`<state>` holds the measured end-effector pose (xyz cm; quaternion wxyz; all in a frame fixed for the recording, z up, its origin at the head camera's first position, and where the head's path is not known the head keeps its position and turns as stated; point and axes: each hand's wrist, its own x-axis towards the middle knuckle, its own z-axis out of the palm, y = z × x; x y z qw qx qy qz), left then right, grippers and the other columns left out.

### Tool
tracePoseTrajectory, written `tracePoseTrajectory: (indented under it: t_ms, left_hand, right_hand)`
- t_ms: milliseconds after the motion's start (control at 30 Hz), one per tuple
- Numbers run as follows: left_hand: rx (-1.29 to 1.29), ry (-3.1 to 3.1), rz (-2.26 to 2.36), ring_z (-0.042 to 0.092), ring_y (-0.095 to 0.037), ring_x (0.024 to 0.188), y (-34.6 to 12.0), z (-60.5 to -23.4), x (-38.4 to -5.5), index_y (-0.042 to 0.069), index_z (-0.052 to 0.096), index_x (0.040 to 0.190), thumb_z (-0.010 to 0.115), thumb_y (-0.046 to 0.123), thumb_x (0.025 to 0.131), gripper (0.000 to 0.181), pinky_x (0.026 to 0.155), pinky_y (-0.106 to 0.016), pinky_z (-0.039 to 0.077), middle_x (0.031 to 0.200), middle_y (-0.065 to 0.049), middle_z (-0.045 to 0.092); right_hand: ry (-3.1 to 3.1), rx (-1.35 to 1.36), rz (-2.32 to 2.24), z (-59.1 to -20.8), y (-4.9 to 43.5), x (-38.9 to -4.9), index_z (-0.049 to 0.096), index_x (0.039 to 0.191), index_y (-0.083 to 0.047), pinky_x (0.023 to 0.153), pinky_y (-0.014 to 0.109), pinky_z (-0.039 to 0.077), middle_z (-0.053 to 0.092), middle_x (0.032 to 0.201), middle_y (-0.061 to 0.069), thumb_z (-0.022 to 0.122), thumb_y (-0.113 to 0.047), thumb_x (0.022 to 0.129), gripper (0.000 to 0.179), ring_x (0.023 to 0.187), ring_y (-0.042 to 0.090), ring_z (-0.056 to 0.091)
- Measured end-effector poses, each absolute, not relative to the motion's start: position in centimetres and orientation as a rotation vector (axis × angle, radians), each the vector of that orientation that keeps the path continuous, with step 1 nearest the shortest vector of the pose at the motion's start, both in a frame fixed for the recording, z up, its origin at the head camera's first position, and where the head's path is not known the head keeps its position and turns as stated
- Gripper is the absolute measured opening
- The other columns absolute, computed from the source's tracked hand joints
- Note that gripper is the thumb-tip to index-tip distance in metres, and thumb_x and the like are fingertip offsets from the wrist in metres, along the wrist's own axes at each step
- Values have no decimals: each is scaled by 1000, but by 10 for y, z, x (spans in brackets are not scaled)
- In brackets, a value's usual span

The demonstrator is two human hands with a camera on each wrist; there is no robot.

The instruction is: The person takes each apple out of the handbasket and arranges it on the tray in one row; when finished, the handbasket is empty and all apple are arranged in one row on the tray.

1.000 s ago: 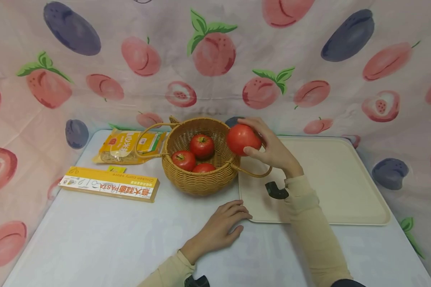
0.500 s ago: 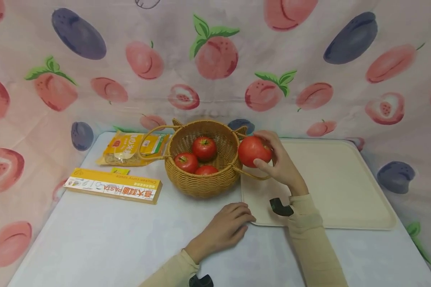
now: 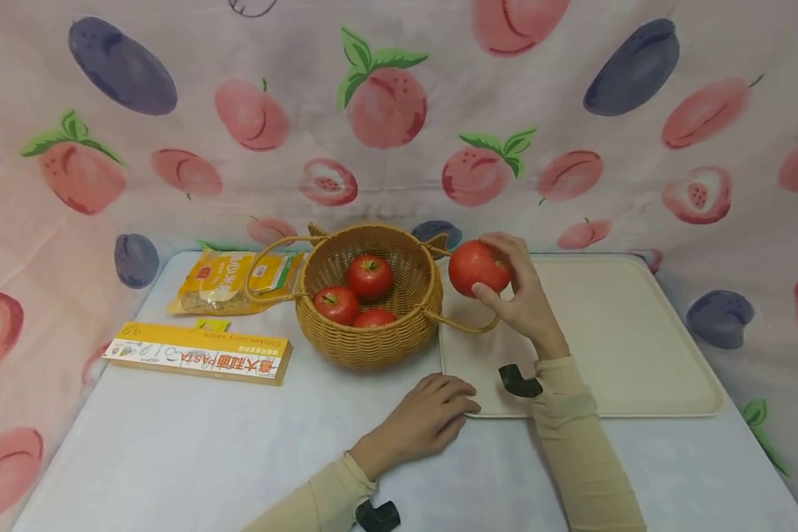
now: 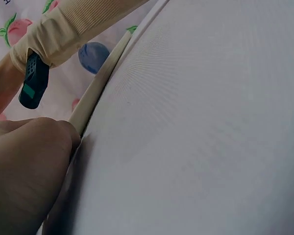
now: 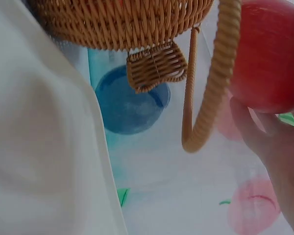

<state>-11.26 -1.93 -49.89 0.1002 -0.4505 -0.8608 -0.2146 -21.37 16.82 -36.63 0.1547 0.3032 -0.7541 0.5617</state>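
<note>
My right hand (image 3: 524, 295) grips a red apple (image 3: 477, 269) between thumb and fingers, holding it up just right of the wicker basket (image 3: 369, 349), over its right handle (image 3: 468, 326). Smooth red skin of that apple fills the upper right corner in the right wrist view, beside the looped handle. Several more apples lie inside the basket, one of them an apple (image 3: 370, 276) with its stem end up. Palm down, my left hand (image 3: 425, 417) lies with loosely bent fingers touching the near left corner of the beige tray (image 3: 625, 340). The left wrist view shows mostly its knuckles.
Left of the basket are a yellow food packet (image 3: 222, 284) and, nearer me, a long pasta box (image 3: 199, 353). A small yellow sachet (image 3: 211, 325) lies between them. The fruit-printed cloth (image 3: 386, 177) hangs behind the white-covered table (image 3: 193, 458).
My right hand has carried the apple rightward and a little lower, from over the basket's right rim to outside it. My left hand has barely shifted at the tray corner.
</note>
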Motion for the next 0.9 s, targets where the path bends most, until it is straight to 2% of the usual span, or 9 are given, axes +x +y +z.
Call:
tracePoseTrajectory:
  t_ms: [100,233,333,900]
  left_hand:
    - [-1328,-2534,-651,47,-12,121,-21,-499,-111,25,62,114,56,22,92,23,110,-31,35,124,7,55]
    - [-1335,-2523,-644,46,-12,121,-22,-500,-110,25,61,114,55,22,92,23,111,-30,34,125,7,55]
    - [-1337,-2514,-649,47,-12,121,-22,-500,-110,25,61,114,56,22,92,23,110,-30,35,124,7,55]
    - [-1338,-2545,-705,44,-11,124,-22,-500,-113,26,60,117,50,29,97,23,112,-31,33,128,7,53]
  right_hand:
    - [-2156,849,1590,-378,176,-222,48,132,-1,104,22,40,41,137,16,68,5,74,61,125,16,43]
    - [-2172,805,1588,-382,182,-222,49,132,-2,103,21,40,41,137,14,68,5,75,61,127,17,41]
    - [-2220,764,1553,-371,181,-214,48,131,3,102,19,39,40,137,20,67,9,74,60,128,14,40]
    - [-2214,686,1484,-381,193,-220,51,130,2,102,18,39,44,136,20,70,6,74,59,126,13,42]
